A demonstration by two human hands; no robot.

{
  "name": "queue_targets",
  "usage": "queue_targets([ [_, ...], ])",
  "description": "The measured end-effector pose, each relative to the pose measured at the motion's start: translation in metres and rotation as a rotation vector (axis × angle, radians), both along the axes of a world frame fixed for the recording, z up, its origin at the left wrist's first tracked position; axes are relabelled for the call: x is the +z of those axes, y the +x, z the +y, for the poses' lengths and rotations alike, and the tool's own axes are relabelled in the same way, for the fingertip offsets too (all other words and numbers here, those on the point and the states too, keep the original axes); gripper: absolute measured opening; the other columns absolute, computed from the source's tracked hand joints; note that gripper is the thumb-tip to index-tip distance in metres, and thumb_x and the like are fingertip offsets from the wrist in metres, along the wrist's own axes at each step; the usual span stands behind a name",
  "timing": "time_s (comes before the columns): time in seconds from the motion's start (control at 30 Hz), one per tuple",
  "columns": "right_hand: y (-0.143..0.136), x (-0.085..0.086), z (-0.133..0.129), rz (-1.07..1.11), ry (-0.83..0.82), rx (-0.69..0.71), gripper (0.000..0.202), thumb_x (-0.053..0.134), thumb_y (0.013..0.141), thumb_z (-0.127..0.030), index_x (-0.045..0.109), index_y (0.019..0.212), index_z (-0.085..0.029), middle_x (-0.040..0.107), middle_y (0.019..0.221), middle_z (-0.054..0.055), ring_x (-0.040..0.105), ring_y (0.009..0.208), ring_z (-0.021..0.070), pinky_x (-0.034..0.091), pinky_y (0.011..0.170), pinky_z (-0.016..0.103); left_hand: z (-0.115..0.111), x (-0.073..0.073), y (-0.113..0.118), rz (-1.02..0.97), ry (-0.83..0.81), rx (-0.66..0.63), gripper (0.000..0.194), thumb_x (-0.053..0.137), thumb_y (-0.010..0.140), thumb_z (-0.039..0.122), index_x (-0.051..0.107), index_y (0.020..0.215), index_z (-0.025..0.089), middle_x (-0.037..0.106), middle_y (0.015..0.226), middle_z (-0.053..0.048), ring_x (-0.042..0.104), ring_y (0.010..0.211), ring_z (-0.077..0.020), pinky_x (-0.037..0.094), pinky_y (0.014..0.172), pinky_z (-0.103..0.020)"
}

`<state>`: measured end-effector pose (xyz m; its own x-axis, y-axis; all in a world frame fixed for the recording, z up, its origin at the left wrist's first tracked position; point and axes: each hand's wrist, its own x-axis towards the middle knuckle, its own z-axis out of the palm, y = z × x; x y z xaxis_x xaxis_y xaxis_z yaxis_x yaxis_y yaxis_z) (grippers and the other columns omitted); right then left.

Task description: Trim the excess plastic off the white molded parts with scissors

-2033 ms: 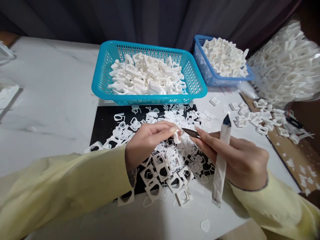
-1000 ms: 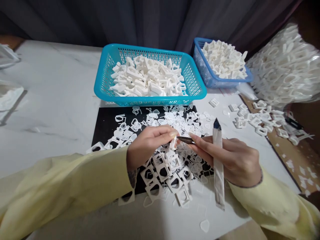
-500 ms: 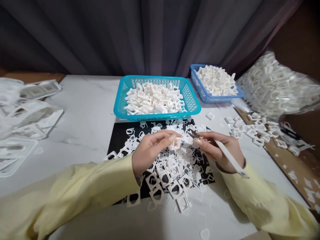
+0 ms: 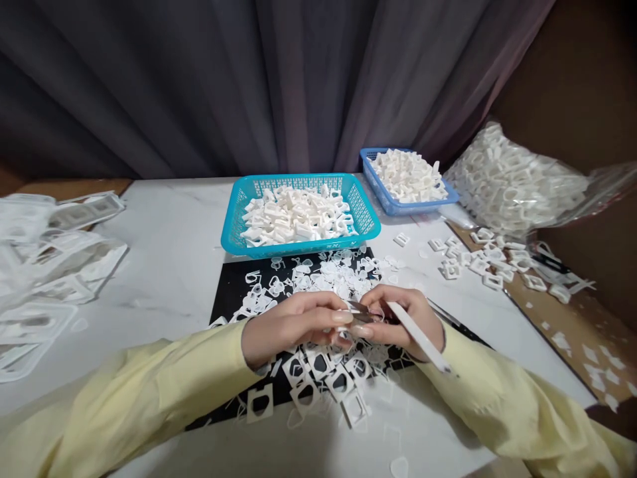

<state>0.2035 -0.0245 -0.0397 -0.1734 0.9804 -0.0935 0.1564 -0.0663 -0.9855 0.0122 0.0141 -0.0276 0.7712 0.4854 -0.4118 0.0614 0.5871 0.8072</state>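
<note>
My left hand (image 4: 296, 325) pinches a small white plastic piece (image 4: 343, 324) between thumb and fingertips; the fingers cover most of it. In my right hand (image 4: 405, 315) is a white-handled tool (image 4: 419, 337) with dark metal at its tip, its exact kind unclear. The metal reaches the piece at the left fingertips. Beneath both hands, a black mat (image 4: 226, 282) is strewn with thin white scraps (image 4: 338, 275). Several square white frames with round openings (image 4: 304, 396) lie at its near edge.
A teal basket (image 4: 298, 251) of white parts stands behind the mat, a blue basket (image 4: 411, 207) further right. A clear bag of parts (image 4: 517, 182) lies at the right, near loose white pieces (image 4: 480, 259). White moulded frames (image 4: 64, 265) are piled left. A dark slender tool (image 4: 460, 325) lies beside my right wrist.
My right hand has moved left, bringing the metal tip from apart to the piece in my left hand. The view has tilted up and shifted slightly right.
</note>
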Motion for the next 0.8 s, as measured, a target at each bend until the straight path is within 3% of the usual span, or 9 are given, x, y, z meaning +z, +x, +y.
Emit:
queue_targets([
  [0.13,0.003,-0.004,0.003,0.061,-0.009,0.012,0.034,0.074,0.059,-0.042,0.057,0.069,-0.014,0.043,0.049,-0.007,0.034,0.041,0.0038,0.028,0.039,0.018,0.002,0.004,-0.001,0.033,0.021,-0.034,0.026,0.058,0.079,0.043,0.06,0.081,0.017,0.056,0.087,-0.002,0.06,0.088,-0.0191,0.043,0.087,-0.038],
  [0.23,0.003,-0.005,0.002,0.077,-0.024,0.043,0.035,0.071,0.064,-0.046,0.058,0.071,-0.014,0.042,0.048,-0.007,0.033,0.041,0.0042,0.027,0.039,0.018,-0.001,0.007,-0.001,0.137,0.21,-0.123,0.021,0.061,0.077,0.037,0.057,0.085,0.017,0.055,0.081,-0.001,0.058,0.081,-0.0173,0.043,0.074,-0.031],
  [0.33,0.0,-0.002,-0.001,0.057,-0.036,0.069,0.035,0.077,0.057,-0.043,0.059,0.067,-0.014,0.044,0.05,-0.007,0.036,0.044,0.005,0.03,0.041,0.019,-0.008,0.007,0.0,0.253,0.445,-0.127,0.016,0.058,0.079,0.034,0.055,0.082,0.018,0.054,0.075,0.0,0.053,0.073,-0.016,0.042,0.065,-0.027],
  [0.4,-0.003,-0.001,-0.004,0.044,-0.039,0.073,0.035,0.08,0.054,-0.04,0.059,0.064,-0.014,0.046,0.051,-0.006,0.038,0.046,0.0053,0.032,0.043,0.019,-0.012,0.007,0.0,0.308,0.508,-0.13,0.018,0.055,0.081,0.036,0.054,0.081,0.018,0.052,0.071,0.001,0.052,0.07,-0.0159,0.042,0.061,-0.027],
  [0.63,-0.003,0.004,-0.007,0.029,-0.014,-0.002,0.027,0.078,0.06,-0.034,0.059,0.063,-0.014,0.046,0.049,-0.007,0.036,0.047,0.0051,0.03,0.046,0.019,-0.01,0.01,0.002,0.159,0.28,-0.003,0.022,0.061,0.077,0.034,0.045,0.084,0.021,0.049,0.068,0.006,0.06,0.065,-0.0134,0.048,0.061,-0.026],
  [0.8,-0.001,0.003,-0.006,0.112,-0.042,-0.019,0.024,0.077,0.061,-0.03,0.06,0.061,-0.014,0.043,0.048,-0.007,0.033,0.045,0.0044,0.024,0.04,0.019,-0.007,0.008,0.001,0.174,0.271,0.059,0.019,0.065,0.076,0.029,0.051,0.082,0.018,0.055,0.061,0.005,0.063,0.056,-0.013,0.042,0.052,-0.022],
])
